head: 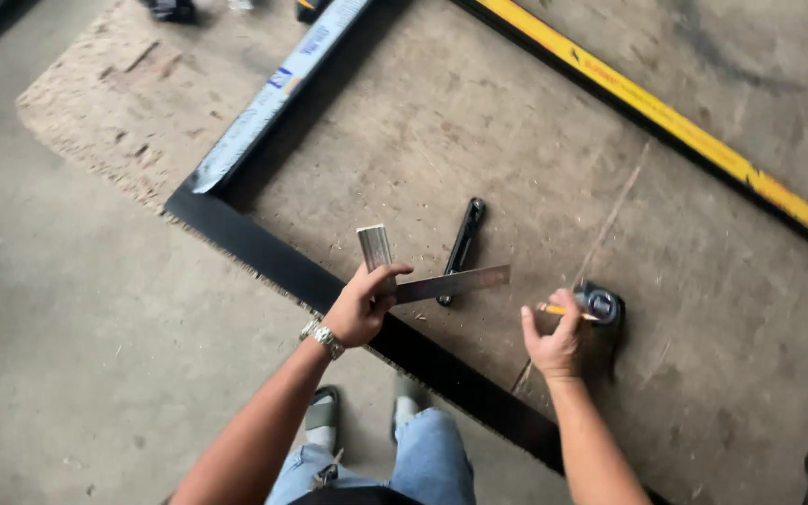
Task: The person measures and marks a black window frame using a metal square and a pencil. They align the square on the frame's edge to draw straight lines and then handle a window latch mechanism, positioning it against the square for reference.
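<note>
On brown chipboard sheet, inside black metal frame: left hand gripping steel try square, blade level above board. Right hand closed on yellow pencil, touching tape measure. Black tool lies beside. No pencil mark visible yet.

View: head camera, single | Position: above black frame bar, near | Facing: steeply downward onto board beyond the bar | Shared coverage: none
</note>
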